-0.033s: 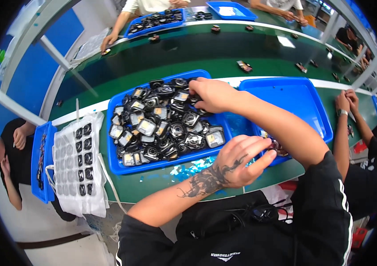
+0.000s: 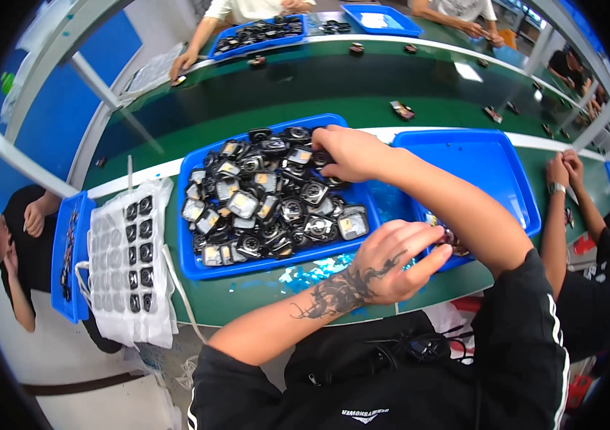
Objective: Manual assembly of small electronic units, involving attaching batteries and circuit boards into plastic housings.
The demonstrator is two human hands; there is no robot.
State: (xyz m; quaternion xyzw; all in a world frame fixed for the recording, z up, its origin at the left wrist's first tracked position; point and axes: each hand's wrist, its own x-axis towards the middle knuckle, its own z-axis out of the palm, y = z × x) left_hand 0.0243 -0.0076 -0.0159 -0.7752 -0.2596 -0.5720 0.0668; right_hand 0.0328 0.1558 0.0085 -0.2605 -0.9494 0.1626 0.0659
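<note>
Smartwatch-like cases [image 2: 244, 204], black with pale square faces, fill a blue tray [image 2: 188, 266] in a loose heap. At its far right corner my right hand [image 2: 351, 152] reaches in, thumb and fingers closed about a black watch case [image 2: 321, 156]. My left hand [image 2: 398, 265], lower and nearer, has its thumb and fingers bent round a dark, copper-toned watch part [image 2: 457, 242] at the near edge of the second blue tray [image 2: 473, 168]. My right forearm passes over that part and hides some of it.
Blue glittering film scraps [image 2: 315, 271] lie before the heaped tray. A white blister tray [image 2: 115, 265] with black cases stands left. Beyond runs a green conveyor belt [image 2: 269, 97] carrying scattered parts [image 2: 402, 110]. Co-workers' hands [image 2: 183, 64] are at its far side and at both ends.
The whole view has shifted slightly, so everything sits a little further right. Both hands keep their places at the trays, with no visible change of grip.
</note>
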